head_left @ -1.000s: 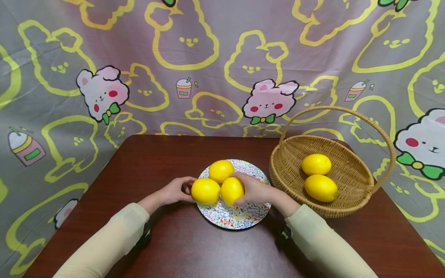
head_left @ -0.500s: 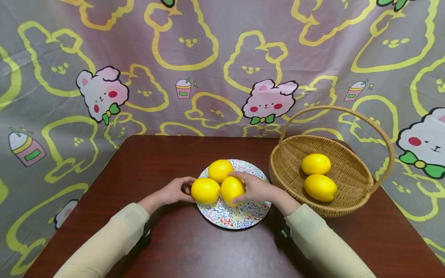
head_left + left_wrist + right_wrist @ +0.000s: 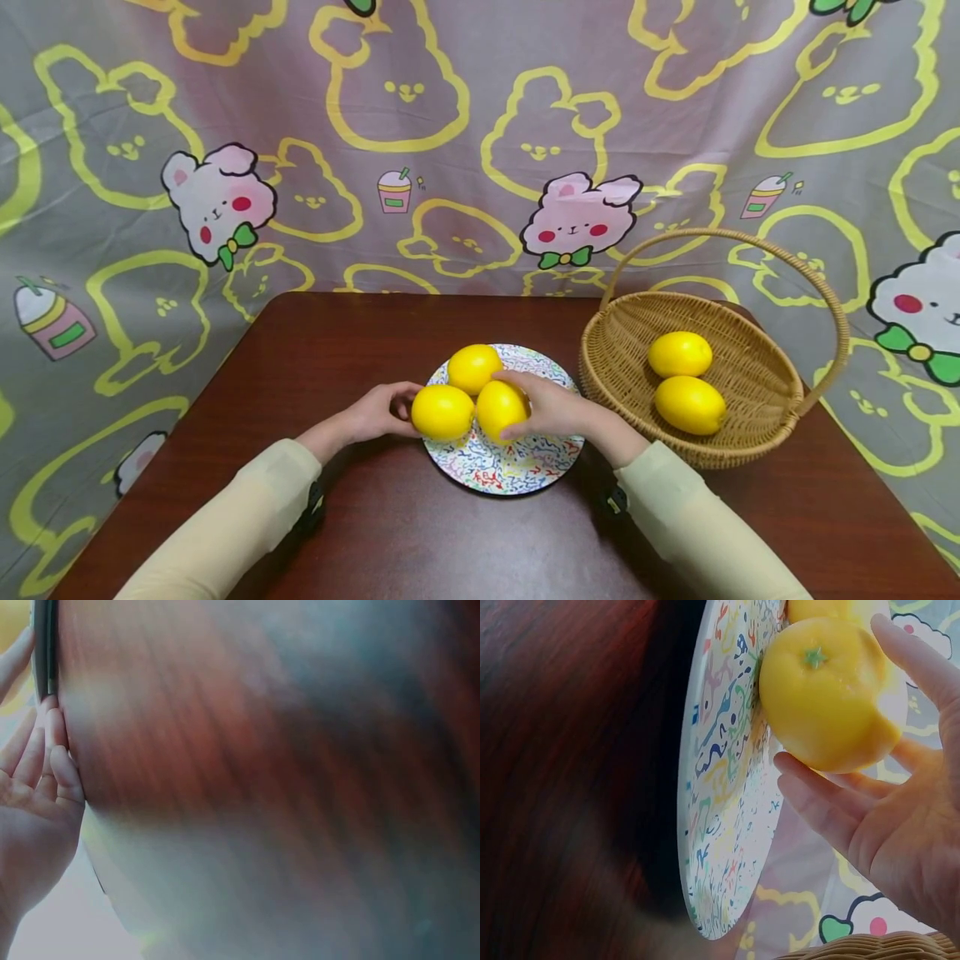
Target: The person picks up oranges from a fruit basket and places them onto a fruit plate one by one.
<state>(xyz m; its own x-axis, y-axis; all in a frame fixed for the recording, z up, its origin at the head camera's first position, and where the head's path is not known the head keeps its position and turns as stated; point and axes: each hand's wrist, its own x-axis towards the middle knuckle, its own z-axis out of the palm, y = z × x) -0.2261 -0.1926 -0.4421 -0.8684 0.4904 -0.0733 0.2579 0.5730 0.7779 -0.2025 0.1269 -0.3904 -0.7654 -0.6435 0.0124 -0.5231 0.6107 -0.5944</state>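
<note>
Three yellow lemons are grouped on a round plate [image 3: 517,479] with a multicoloured squiggle pattern. My left hand [image 3: 381,410] curves its thumb and fingers about the outer end of the left lemon [image 3: 442,412]. In the left wrist view its fingers [image 3: 54,727] lie right at the plate's dark edge. My right hand [image 3: 551,407] holds the right lemon [image 3: 501,412] between thumb and fingers; the right wrist view shows this lemon [image 3: 825,694] with its green stem end facing the camera. Behind these two sits the third lemon [image 3: 475,368], with no hand on it.
A wicker basket [image 3: 757,367] with a tall arched handle stands right of the plate, beyond my right forearm. Inside it lie an upper lemon [image 3: 680,355] and a lower lemon [image 3: 691,405]. The brown table [image 3: 337,333] ends at a cartoon-printed cloth [image 3: 450,125].
The rear lemon has shifted very slightly left. Both hands and the other lemons keep nearly the same places.
</note>
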